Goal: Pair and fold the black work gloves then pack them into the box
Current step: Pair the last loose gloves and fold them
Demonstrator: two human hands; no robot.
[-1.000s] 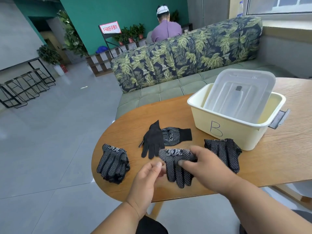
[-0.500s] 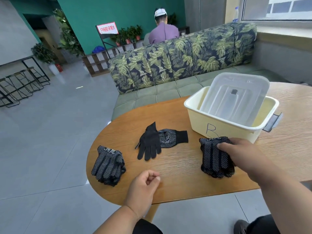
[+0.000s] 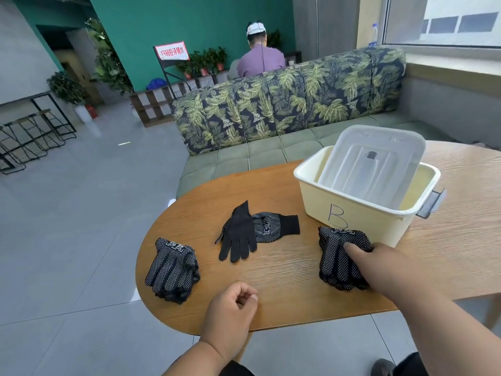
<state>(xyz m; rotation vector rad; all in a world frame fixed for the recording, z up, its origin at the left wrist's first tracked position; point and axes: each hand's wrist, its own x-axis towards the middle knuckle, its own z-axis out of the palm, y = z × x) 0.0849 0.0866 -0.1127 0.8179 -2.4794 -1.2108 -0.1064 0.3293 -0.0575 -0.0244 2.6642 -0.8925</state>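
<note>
Three glove piles (image 3: 336,256) on table (image 3: 284,280); one box (image 3: 360,215).

I see bright, even daylight from the window (image 3: 444,20) at upper right, soft shadows on the table (image 3: 284,270), and wide-angle bending at the edges.

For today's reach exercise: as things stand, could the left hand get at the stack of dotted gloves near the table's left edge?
Probably yes. The left hand, curled and holding nothing, sits at the table's near edge, and only bare wood lies between it and the left glove stack.
</note>
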